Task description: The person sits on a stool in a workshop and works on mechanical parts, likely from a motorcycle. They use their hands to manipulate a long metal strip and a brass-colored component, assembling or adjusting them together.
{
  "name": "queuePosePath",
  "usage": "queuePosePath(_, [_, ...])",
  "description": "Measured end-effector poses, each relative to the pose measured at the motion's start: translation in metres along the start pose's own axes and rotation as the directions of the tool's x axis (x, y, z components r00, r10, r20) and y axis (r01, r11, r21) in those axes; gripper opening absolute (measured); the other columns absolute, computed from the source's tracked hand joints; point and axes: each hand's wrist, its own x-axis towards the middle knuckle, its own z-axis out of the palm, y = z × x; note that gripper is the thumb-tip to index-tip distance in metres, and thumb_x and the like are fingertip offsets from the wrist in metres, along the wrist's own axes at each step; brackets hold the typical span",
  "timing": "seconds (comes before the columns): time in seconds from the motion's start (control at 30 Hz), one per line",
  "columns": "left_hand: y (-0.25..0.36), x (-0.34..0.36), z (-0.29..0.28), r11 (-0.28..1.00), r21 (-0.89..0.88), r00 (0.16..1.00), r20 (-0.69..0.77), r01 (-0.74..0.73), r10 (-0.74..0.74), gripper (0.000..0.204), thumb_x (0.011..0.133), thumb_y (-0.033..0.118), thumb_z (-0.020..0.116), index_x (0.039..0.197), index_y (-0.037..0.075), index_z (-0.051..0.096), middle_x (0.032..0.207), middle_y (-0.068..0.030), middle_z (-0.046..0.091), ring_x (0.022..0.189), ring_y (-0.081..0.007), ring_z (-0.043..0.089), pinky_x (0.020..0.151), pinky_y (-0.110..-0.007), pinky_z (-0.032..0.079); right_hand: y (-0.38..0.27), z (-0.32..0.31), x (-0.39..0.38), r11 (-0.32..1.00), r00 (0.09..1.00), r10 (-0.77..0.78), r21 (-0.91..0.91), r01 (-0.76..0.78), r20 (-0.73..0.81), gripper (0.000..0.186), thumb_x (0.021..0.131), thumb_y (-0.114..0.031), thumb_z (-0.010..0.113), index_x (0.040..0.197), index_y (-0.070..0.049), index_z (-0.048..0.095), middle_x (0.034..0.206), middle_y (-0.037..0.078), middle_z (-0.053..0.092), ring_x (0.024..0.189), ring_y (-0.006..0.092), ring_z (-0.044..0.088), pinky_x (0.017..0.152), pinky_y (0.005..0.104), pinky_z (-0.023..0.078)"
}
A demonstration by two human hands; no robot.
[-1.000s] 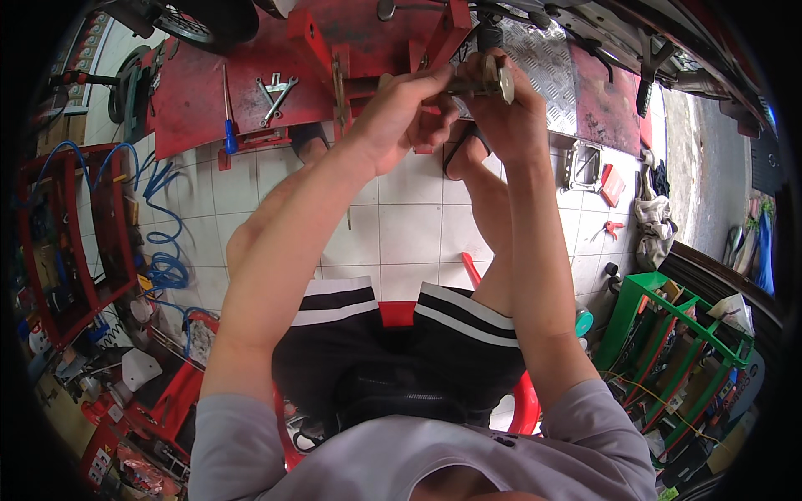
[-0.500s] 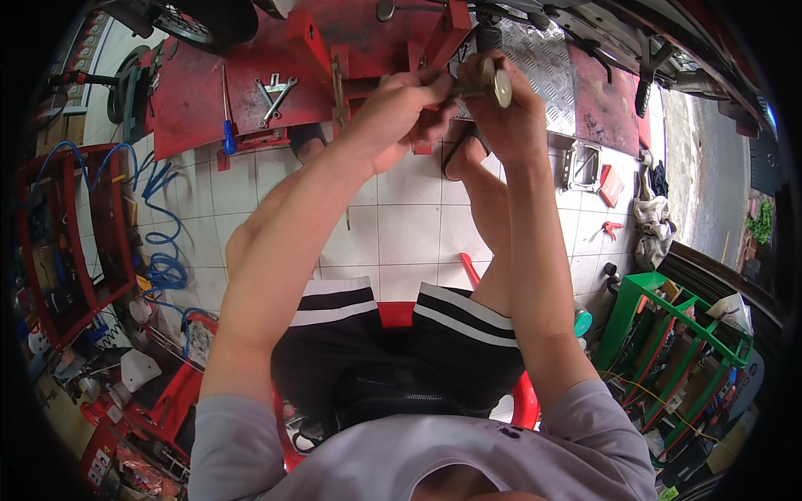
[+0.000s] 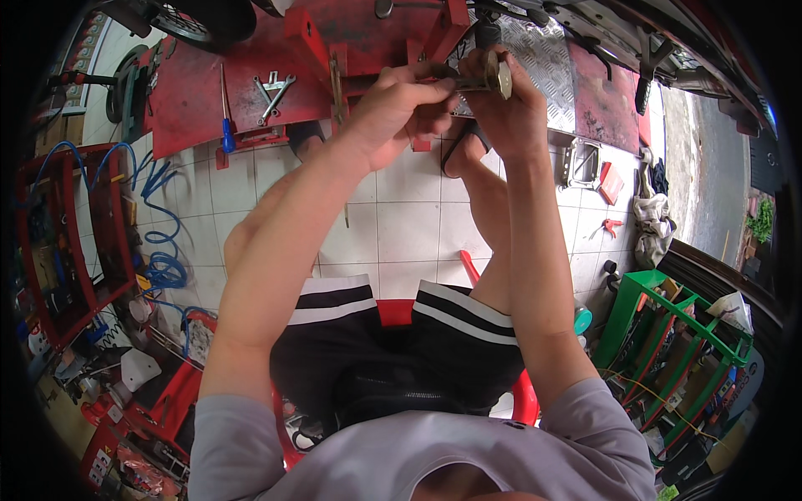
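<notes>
Both my hands are raised together above the front edge of the red work bench (image 3: 188, 100). A brass-coloured metal part with a thin shaft and a round, flat end (image 3: 505, 81) is between them. My right hand (image 3: 516, 113) is closed around the part close to the round end, its fingers partly hidden behind it. My left hand (image 3: 399, 107) is closed on the shaft side, thumb pointing right toward the other hand. Its fingers cover much of that side, so the part's full shape cannot be made out.
On the bench lie a blue-handled screwdriver (image 3: 227, 125) and several wrenches (image 3: 276, 98). Red upright brackets (image 3: 307, 42) rise behind my hands. A blue coiled hose (image 3: 167, 271) hangs at left. A green tool rack (image 3: 643, 292) stands at right. A metal frame (image 3: 576, 167) sits on the floor.
The round end of the metal part has turned slightly and shows a different edge. My hands stay nearly in place, the left one shifting a little.
</notes>
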Motion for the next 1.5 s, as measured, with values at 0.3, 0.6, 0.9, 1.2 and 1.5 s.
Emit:
queuePosePath(0.3, [0.003,0.000,0.000,0.997,0.072,1.000,0.014,-0.016,0.015,0.034,0.099,0.038,0.053,0.094,0.005,0.060,0.071,0.0004,0.057,0.055,-0.0067,0.050,0.049,-0.021,0.035,0.000,-0.001,0.000,1.000,1.000,0.004,0.020,-0.005,0.014,0.021,0.099,-0.022,0.046,0.100,-0.003,0.055,0.091,0.007,0.050,0.093,0.0206,0.047,0.092,0.0362,0.038])
queuePosePath(0.6, [0.000,0.004,-0.008,0.997,0.068,0.999,0.023,-0.025,0.023,0.033,0.099,0.038,0.053,0.095,0.006,0.061,0.075,-0.0002,0.060,0.056,-0.0072,0.051,0.052,-0.021,0.035,0.001,-0.004,0.001,0.999,0.999,0.000,0.039,-0.001,0.034,0.022,0.098,-0.023,0.048,0.102,-0.003,0.055,0.094,0.009,0.053,0.096,0.0220,0.048,0.093,0.0366,0.038])
queuePosePath(0.9, [0.002,0.002,-0.007,0.999,0.052,0.999,0.037,-0.014,0.012,0.029,0.100,0.033,0.052,0.097,0.006,0.060,0.074,0.0009,0.057,0.056,-0.0061,0.048,0.049,-0.021,0.031,0.001,-0.003,0.001,1.000,1.000,0.004,0.028,-0.005,0.014,0.021,0.098,-0.024,0.048,0.097,-0.003,0.054,0.089,0.008,0.049,0.091,0.0212,0.045,0.091,0.0352,0.037])
queuePosePath(1.2, [0.001,0.000,-0.007,0.997,0.045,0.998,-0.030,0.056,-0.055,0.021,0.099,0.026,0.053,0.096,0.006,0.058,0.075,0.0016,0.054,0.056,-0.0052,0.044,0.048,-0.021,0.029,0.001,0.000,0.001,1.000,1.000,0.021,0.001,-0.021,-0.011,0.021,0.098,-0.024,0.048,0.097,-0.004,0.054,0.088,0.008,0.049,0.091,0.0214,0.045,0.087,0.0346,0.038])
queuePosePath(1.5, [0.000,0.004,-0.023,0.983,0.160,0.990,0.086,0.093,-0.108,0.022,0.100,0.024,0.051,0.089,0.006,0.056,0.075,-0.0001,0.057,0.060,-0.0085,0.052,0.052,-0.022,0.038,0.000,-0.007,0.002,0.999,0.995,0.049,-0.028,-0.047,0.083,0.022,0.099,-0.022,0.047,0.104,-0.002,0.055,0.091,0.009,0.052,0.093,0.0223,0.048,0.089,0.0363,0.041])
